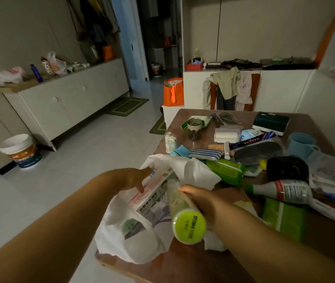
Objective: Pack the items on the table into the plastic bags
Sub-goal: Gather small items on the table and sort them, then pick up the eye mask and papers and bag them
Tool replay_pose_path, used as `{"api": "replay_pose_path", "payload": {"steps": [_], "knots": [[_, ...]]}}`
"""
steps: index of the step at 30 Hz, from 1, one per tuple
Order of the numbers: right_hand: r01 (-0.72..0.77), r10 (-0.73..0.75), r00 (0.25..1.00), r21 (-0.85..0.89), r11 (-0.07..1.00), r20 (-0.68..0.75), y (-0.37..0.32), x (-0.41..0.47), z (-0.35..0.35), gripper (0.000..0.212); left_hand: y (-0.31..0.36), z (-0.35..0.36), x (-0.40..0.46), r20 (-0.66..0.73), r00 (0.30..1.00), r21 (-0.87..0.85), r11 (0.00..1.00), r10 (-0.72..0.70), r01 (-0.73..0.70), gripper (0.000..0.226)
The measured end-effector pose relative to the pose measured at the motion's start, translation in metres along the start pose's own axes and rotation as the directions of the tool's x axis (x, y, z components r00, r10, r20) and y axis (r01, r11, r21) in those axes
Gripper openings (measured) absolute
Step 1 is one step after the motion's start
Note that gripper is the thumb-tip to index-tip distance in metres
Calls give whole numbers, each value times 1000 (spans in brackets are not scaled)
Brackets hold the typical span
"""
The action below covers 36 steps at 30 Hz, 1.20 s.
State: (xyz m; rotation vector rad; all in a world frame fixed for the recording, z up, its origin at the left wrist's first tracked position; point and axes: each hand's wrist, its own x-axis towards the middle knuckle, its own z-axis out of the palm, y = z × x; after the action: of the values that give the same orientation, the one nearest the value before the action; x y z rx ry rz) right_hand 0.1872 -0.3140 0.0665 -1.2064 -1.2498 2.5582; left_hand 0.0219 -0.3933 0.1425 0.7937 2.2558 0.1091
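Brown bench (183, 268) carries a dense clutter of small goods, white plastic bag (129, 237) at its near left corner, mouth gaping toward the camera. Inside the bag: a long printed box (152, 193) lying on its side, and a round green-topped item lower down, only partly visible through the plastic. Right hand (201, 199) is clamped around a tall can (179, 209) with a lime-green cap, cap end toward the camera, far end pointing into the bag mouth; can lies tilted, touching the box side. Left hand (136, 178) is spread, fingers apart and loosely extended, holding nothing; fingertips rest on the box top and the upper bag edge. Beyond the bag, still on the bench: green pouch (225, 172) just beside the bag, bottle (283, 190) lying on its side, black rounded bundle (287, 168), dark slipper sole (258, 152), blue mug (301, 145) at the right edge, dark green box (270, 122) at the far side, clear tub of cotton swabs (170, 142) near the left edge. Contents of the mug cannot be seen.
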Motion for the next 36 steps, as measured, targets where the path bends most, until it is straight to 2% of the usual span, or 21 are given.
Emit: {"api": "replay_pose_path", "payload": {"steps": [3, 6, 11, 14, 16, 18, 20, 22, 23, 25, 27, 30, 31, 33, 36], "knots": [[16, -17, 991, -8, 1000, -134, 1, 19, 15, 20, -9, 2, 5, -17, 999, -61, 998, 30, -31, 65], [0, -23, 978, -109, 994, -210, -3, 34, 30, 18, -12, -4, 2, 8, 995, -77, 992, 103, -102, 43], [34, -95, 943, -190, 981, -320, -4, 57, 40, 20, -19, -12, 6, 8, 984, -112, 978, 177, -175, 54], [-11, -102, 947, -347, 938, -305, 6, 70, 45, 35, -19, -15, 7, 20, 978, -131, 970, 208, -204, 75], [-35, -99, 959, -457, 889, -265, 11, 72, 48, 36, -19, -17, 13, 12, 978, -179, 963, 208, -202, 79], [-32, -113, 961, -508, 861, -252, 12, 76, 45, 32, -18, -19, 17, 12, 981, -206, 960, 196, -189, 73], [-33, -135, 954, -545, 838, -266, 5, 72, 42, 19, -15, -21, 22, 15, 983, -193, 965, 185, -179, 69], [-18, -170, 949, -585, 811, -265, -10, 64, 36, 15, -10, -25, 22, 28, 984, -166, 971, 177, -170, 53], [17, -197, 947, -574, 819, -252, -19, 61, 29, 15, -7, -28, 21, 30, 986, -170, 973, 162, -155, 44], [97, -274, 930, -556, 825, -244, -41, 52, 8, 17, 3, -35, 18, 42, 992, -217, 970, 117, -105, 42], [146, -369, 876, -558, 817, -311, -64, 42, -21, 20, 17, -41, 17, 23, 993, -150, 983, 113, -109, 34], [162, -436, 781, -528, 834, -447, -91, 45, -78, 15, 48, -49, 22, -36, 983, -45, 982, 180, -181, 53], [158, -447, 753, -526, 836, -483, -96, 49, -97, 13, 60, -51, 23, -41, 980, -46, 980, 193, -194, 53], [87, -423, 713, -529, 844, -558, -105, 60, -134, 25, 84, -54, 34, -35, 980, -55, 979, 196, -198, 54], [18, -386, 705, -529, 848, -595, -117, 70, -173, 27, 126, -54, 51, -13, 979, -17, 979, 203, -204, 50]]}}
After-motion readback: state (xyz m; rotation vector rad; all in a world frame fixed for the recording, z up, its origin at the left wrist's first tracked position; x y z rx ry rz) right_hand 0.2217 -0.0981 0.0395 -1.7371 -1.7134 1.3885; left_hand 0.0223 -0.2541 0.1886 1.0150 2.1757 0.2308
